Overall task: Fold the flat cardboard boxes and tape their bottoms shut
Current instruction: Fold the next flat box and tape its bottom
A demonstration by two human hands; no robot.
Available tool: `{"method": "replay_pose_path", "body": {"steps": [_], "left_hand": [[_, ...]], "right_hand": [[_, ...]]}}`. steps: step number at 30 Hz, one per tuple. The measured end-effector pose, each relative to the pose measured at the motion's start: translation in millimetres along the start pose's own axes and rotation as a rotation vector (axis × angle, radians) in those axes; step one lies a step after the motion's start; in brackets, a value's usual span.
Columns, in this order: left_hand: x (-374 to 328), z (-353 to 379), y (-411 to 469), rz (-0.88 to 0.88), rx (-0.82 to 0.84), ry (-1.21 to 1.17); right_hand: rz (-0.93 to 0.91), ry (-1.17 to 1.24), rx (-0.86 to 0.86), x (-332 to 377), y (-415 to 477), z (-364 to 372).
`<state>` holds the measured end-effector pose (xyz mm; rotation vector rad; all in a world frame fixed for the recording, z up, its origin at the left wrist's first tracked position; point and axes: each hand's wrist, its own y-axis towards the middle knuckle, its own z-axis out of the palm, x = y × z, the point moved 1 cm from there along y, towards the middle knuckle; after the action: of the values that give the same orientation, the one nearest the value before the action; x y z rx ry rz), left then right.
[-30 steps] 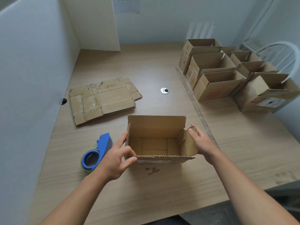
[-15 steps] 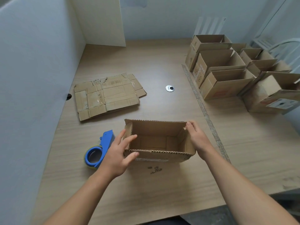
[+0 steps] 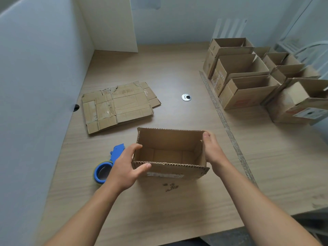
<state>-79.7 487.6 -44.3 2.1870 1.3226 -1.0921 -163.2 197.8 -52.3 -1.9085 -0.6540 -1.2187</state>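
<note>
An opened cardboard box (image 3: 170,139) stands on the wooden table (image 3: 159,68) right in front of me, its open top facing up and a strip of tape across its near wall. My left hand (image 3: 127,166) grips the box's left end, thumb on the front wall and index finger hooked over the top edge. At the right end, my right hand (image 3: 213,150) holds the wall with its thumb at the far top corner. A blue tape dispenser (image 3: 106,167) lies just left of the box, partly behind my left hand.
A stack of flat cardboard boxes (image 3: 117,105) lies at the table's left, near the white partition. Several folded open boxes (image 3: 248,89) crowd the right side. A round metal grommet (image 3: 186,97) sits mid-table, and a tape-like strip runs along the seam on the right.
Both hands have stayed on the box's ends. The box's far wall stands lower in view than a second ago, and my left index finger has curled over the top edge.
</note>
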Motion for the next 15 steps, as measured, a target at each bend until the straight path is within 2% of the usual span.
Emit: {"method": "replay_pose_path", "body": {"steps": [3,8,15], "left_hand": [[4.0,0.2,-5.8,-0.026,0.009,-0.093],[13.3,2.7,-11.7,-0.082,-0.016,-0.267],[25.2,8.7,-15.3,-0.118,0.000,-0.321]], "right_hand": [[-0.026,0.126,-0.013,-9.2,-7.9,-9.9],[-0.025,0.174,0.086,-26.0,-26.1,-23.4],[-0.068,0.279,0.057,-37.9,-56.5,-37.4]]}}
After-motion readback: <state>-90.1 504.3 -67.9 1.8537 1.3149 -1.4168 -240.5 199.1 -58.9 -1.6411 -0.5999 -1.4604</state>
